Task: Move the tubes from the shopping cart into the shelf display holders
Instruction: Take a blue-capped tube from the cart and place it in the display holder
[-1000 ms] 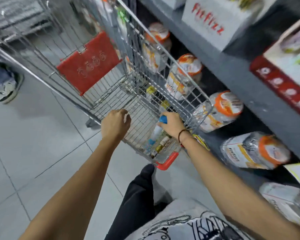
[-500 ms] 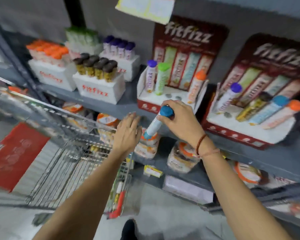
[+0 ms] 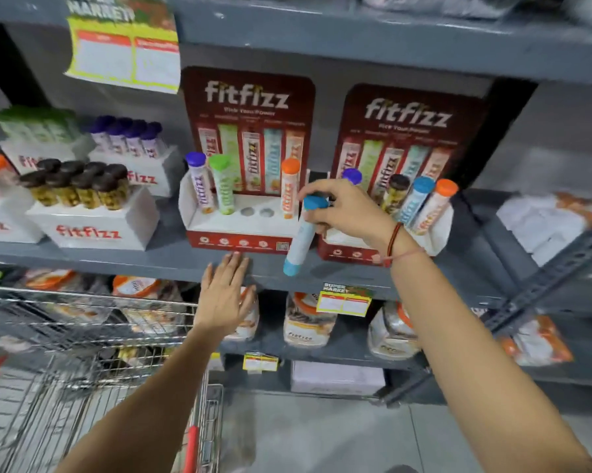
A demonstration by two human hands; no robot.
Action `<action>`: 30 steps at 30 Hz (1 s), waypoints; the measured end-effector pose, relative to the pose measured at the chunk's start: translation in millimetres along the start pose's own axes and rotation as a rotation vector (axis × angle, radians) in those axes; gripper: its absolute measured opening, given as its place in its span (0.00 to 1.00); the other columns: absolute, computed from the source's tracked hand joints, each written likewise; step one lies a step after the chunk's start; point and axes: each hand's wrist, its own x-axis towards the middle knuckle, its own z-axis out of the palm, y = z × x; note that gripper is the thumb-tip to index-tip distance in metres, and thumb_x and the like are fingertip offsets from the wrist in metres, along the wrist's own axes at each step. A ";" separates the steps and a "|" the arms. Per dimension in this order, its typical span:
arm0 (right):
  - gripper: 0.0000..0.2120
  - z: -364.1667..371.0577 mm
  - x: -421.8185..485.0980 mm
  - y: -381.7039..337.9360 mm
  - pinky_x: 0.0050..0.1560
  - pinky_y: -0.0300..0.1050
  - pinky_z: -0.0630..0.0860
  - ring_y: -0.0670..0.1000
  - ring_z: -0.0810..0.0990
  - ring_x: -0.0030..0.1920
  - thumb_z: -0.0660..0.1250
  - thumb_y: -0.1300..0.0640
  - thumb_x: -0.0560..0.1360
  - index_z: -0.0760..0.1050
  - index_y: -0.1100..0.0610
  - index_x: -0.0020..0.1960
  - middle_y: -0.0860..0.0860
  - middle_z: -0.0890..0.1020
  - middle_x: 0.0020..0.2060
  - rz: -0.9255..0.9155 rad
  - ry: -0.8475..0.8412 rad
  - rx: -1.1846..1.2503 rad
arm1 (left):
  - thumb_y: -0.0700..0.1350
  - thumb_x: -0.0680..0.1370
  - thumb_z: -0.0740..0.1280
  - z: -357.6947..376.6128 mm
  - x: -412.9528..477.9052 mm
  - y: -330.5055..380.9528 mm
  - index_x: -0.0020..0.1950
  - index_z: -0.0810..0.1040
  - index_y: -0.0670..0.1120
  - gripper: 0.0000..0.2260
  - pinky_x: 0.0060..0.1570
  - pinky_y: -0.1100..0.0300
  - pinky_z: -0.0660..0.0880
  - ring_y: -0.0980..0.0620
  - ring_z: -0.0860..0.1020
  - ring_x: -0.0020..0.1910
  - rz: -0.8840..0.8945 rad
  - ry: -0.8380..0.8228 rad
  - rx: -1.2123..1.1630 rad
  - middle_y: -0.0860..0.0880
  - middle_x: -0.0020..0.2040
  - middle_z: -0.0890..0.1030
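My right hand (image 3: 347, 211) grips a blue-capped tube (image 3: 299, 240) by its cap end, tilted, in front of the gap between two display holders. The left holder (image 3: 239, 230) carries a purple-capped tube (image 3: 200, 186), a green-capped tube (image 3: 222, 184) and an orange-capped tube (image 3: 288, 189), with two empty round holes (image 3: 257, 212) between them. The right holder (image 3: 342, 252) stands several tubes behind my hand. My left hand (image 3: 224, 295) is flat and open against the grey shelf edge (image 3: 151, 264), holding nothing. The wire shopping cart (image 3: 93, 339) sits lower left.
White boxes (image 3: 93, 227) packed with dark-capped, purple-capped and green-capped tubes fill the shelf's left side. Jars (image 3: 306, 326) line the shelf below, behind price tags (image 3: 344, 300). A shelf upright (image 3: 540, 281) slants at the right. Grey tiled floor lies below.
My view swung up from the cart to the shelf. My right hand lifted the blue-capped tube out of the cart to the holders. My left hand left the cart rim for the shelf edge.
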 end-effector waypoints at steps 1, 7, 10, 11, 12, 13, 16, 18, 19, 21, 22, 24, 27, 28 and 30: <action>0.15 -1.6 0.6 -2.4 0.40 0.39 0.81 0.44 0.78 0.33 0.67 0.70 0.72 0.77 0.61 0.57 0.53 0.76 0.49 0.003 -0.037 0.005 | 0.56 0.76 0.50 0.2 -0.9 -1.1 0.71 0.63 0.44 0.27 0.69 0.41 0.56 0.42 0.63 0.71 0.006 0.002 -0.001 0.41 0.72 0.67; 0.15 2.2 23.7 -20.5 0.42 0.43 0.82 0.57 0.80 0.48 0.70 0.62 0.69 0.77 0.59 0.56 0.59 0.79 0.51 -0.064 0.051 -0.182 | 0.56 0.77 0.48 0.2 -6.5 -10.1 0.73 0.59 0.45 0.27 0.71 0.45 0.52 0.44 0.60 0.73 0.059 0.011 0.025 0.43 0.74 0.63; 0.18 5.0 44.8 -22.5 0.42 0.41 0.74 0.52 0.77 0.48 0.70 0.52 0.70 0.77 0.57 0.57 0.54 0.77 0.49 -0.080 0.128 -0.310 | 0.56 0.77 0.45 -1.3 -6.7 -14.6 0.73 0.57 0.44 0.28 0.72 0.48 0.50 0.45 0.59 0.73 0.085 0.004 0.034 0.43 0.74 0.62; 0.19 6.1 50.5 -23.2 0.41 0.42 0.75 0.52 0.78 0.46 0.70 0.49 0.70 0.77 0.57 0.56 0.54 0.77 0.48 -0.086 0.160 -0.334 | 0.56 0.77 0.44 -1.7 -6.6 -15.9 0.74 0.57 0.44 0.28 0.72 0.49 0.49 0.46 0.58 0.74 0.092 0.001 0.039 0.43 0.74 0.62; 0.19 7.4 55.7 -24.0 0.42 0.45 0.77 0.52 0.79 0.46 0.70 0.48 0.70 0.77 0.58 0.56 0.55 0.78 0.48 -0.092 0.195 -0.361 | 0.56 0.77 0.44 -1.8 -6.3 -17.3 0.74 0.57 0.44 0.28 0.72 0.49 0.48 0.47 0.58 0.74 0.100 0.002 0.043 0.44 0.74 0.62; 0.20 9.1 60.6 -24.7 0.43 0.47 0.78 0.53 0.79 0.48 0.70 0.47 0.70 0.76 0.58 0.56 0.55 0.80 0.49 -0.100 0.233 -0.392 | 0.56 0.77 0.44 -1.9 -6.1 -18.4 0.74 0.57 0.44 0.28 0.72 0.50 0.47 0.47 0.57 0.74 0.106 0.004 0.041 0.44 0.74 0.61; 0.20 14.0 77.6 -25.8 0.37 0.44 0.73 0.53 0.79 0.46 0.68 0.45 0.70 0.76 0.57 0.56 0.55 0.79 0.52 -0.095 0.316 -0.469 | 0.56 0.77 0.44 -1.3 -6.0 -19.6 0.74 0.57 0.44 0.28 0.72 0.50 0.48 0.47 0.57 0.74 0.118 0.014 0.028 0.44 0.74 0.62; 0.20 16.1 89.6 -25.7 0.37 0.44 0.71 0.54 0.79 0.47 0.68 0.44 0.70 0.75 0.58 0.54 0.57 0.77 0.52 -0.077 0.319 -0.474 | 0.56 0.77 0.45 -0.4 -5.7 -19.3 0.73 0.58 0.44 0.28 0.72 0.49 0.48 0.47 0.58 0.74 0.119 0.024 0.018 0.44 0.74 0.62; 0.20 17.0 95.4 -25.0 0.39 0.45 0.72 0.55 0.78 0.49 0.68 0.45 0.70 0.75 0.59 0.53 0.57 0.77 0.53 -0.074 0.310 -0.476 | 0.56 0.77 0.45 0.1 -5.4 -19.6 0.73 0.58 0.44 0.28 0.72 0.48 0.49 0.46 0.58 0.74 0.119 0.029 0.015 0.44 0.74 0.63; 0.20 18.1 104.4 -23.2 0.46 0.47 0.74 0.57 0.77 0.53 0.68 0.45 0.71 0.75 0.60 0.52 0.59 0.76 0.53 -0.071 0.291 -0.506 | 0.56 0.77 0.45 1.1 -5.0 -20.4 0.74 0.57 0.44 0.28 0.72 0.49 0.48 0.47 0.58 0.74 0.121 0.031 0.026 0.44 0.74 0.62; 0.20 18.7 108.1 -22.3 0.49 0.48 0.74 0.57 0.76 0.54 0.68 0.45 0.71 0.75 0.60 0.52 0.59 0.76 0.54 -0.062 0.292 -0.525 | 0.57 0.77 0.45 1.6 -4.7 -21.1 0.74 0.57 0.44 0.28 0.72 0.49 0.47 0.47 0.57 0.74 0.123 0.031 0.032 0.45 0.74 0.62; 0.21 20.0 114.4 -20.7 0.52 0.50 0.75 0.58 0.76 0.54 0.67 0.44 0.71 0.76 0.60 0.53 0.59 0.77 0.54 -0.030 0.302 -0.545 | 0.56 0.78 0.46 2.9 -4.1 -22.7 0.74 0.56 0.45 0.27 0.71 0.49 0.47 0.47 0.57 0.74 0.130 0.036 0.035 0.45 0.74 0.62; 0.20 23.9 121.8 -21.4 0.51 0.49 0.74 0.58 0.76 0.55 0.66 0.43 0.71 0.77 0.59 0.51 0.59 0.78 0.53 -0.009 0.316 -0.557 | 0.54 0.80 0.51 5.9 -3.9 -24.9 0.74 0.55 0.46 0.25 0.72 0.51 0.45 0.48 0.55 0.74 0.133 0.043 0.042 0.46 0.75 0.60; 0.19 25.2 123.4 -22.3 0.49 0.48 0.73 0.57 0.76 0.55 0.67 0.43 0.71 0.77 0.59 0.49 0.59 0.79 0.52 -0.011 0.321 -0.552 | 0.54 0.80 0.52 6.6 -4.1 -24.9 0.74 0.54 0.46 0.24 0.72 0.51 0.44 0.48 0.55 0.75 0.132 0.043 0.043 0.46 0.75 0.60; 0.16 27.4 126.2 -24.4 0.47 0.48 0.73 0.57 0.77 0.53 0.67 0.44 0.71 0.77 0.58 0.44 0.59 0.80 0.49 -0.020 0.324 -0.545 | 0.54 0.80 0.51 6.4 -4.3 -24.4 0.74 0.55 0.45 0.25 0.72 0.51 0.45 0.48 0.55 0.74 0.131 0.049 0.044 0.46 0.75 0.60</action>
